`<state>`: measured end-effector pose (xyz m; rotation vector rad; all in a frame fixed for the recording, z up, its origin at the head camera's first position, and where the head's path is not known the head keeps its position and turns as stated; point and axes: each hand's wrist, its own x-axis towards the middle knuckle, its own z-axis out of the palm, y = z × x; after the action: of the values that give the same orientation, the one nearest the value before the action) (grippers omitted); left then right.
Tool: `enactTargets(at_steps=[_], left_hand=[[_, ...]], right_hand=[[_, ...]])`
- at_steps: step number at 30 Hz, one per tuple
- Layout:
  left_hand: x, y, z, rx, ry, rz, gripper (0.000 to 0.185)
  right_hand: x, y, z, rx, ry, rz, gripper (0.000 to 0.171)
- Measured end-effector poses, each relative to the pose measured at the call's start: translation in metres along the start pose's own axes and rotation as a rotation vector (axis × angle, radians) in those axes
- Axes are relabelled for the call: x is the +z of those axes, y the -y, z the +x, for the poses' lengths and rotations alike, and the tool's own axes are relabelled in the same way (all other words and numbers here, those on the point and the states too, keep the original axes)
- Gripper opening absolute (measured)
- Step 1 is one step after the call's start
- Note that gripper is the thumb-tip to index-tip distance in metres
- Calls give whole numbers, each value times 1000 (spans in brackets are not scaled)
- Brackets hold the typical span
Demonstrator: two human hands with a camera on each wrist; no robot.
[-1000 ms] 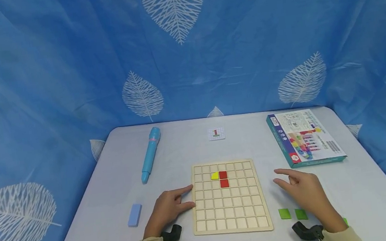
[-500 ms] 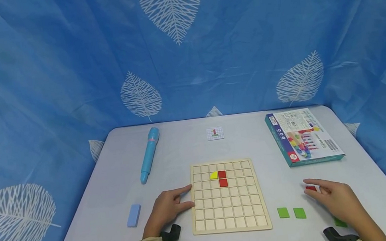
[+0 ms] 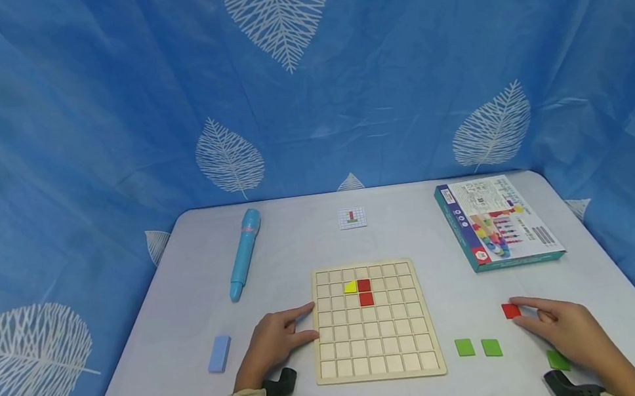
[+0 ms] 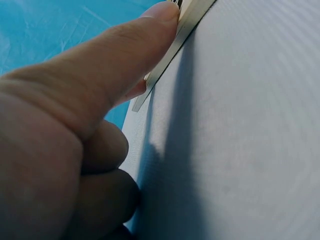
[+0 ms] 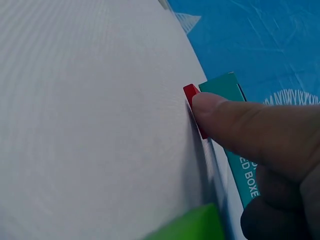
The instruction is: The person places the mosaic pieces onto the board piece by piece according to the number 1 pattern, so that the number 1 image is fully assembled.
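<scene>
Between thumb and index finger, my right hand (image 3: 568, 329) pinches a red square tile (image 3: 510, 311) at the right of the table; in the right wrist view the tile (image 5: 190, 95) stands on edge against the thumb, a shadow under it. My left hand (image 3: 273, 345) touches the left edge of the wooden grid board (image 3: 374, 346) with its extended thumb and index finger. The left wrist view shows the thumb (image 4: 125, 55) at the board's rim (image 4: 187, 30). In the board's upper rows sit a yellow piece (image 3: 350, 287) and two red squares (image 3: 366, 299).
Several green square tiles (image 3: 492, 347) lie right of the board, one partly under my right wrist. A small pattern card (image 3: 352, 217) lies at the back, a flat box (image 3: 499, 222) back right. Left are a turquoise pen-like stick (image 3: 244, 254) and a blue block (image 3: 219, 354).
My right hand has moved right and toward me, away from the board's side, and now holds a red tile. My left hand has stayed at the board's edge.
</scene>
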<state>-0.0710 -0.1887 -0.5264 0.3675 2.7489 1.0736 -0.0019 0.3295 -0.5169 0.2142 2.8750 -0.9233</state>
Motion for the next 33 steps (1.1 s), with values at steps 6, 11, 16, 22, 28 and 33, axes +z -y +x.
enactTargets(at_steps=[6, 11, 16, 22, 28, 33], left_hand=[[0, -1, 0, 4, 1, -5, 62], [0, -1, 0, 6, -2, -6, 62], [1, 0, 1, -4, -3, -4, 62], [1, 2, 1, -2, -4, -1, 62], [2, 2, 0, -9, 5, -6, 61], [2, 3, 0, 0, -7, -1, 61]], right_hand=[[-1, -1, 2, 13, -9, -12, 55], [0, -1, 3, 31, -20, -10, 55], [0, -1, 5, 45, -22, -6, 55], [3, -2, 5, 54, -36, 9, 56], [5, -2, 1, 53, -46, 12, 53], [6, 6, 0, -1, -110, -6, 46]])
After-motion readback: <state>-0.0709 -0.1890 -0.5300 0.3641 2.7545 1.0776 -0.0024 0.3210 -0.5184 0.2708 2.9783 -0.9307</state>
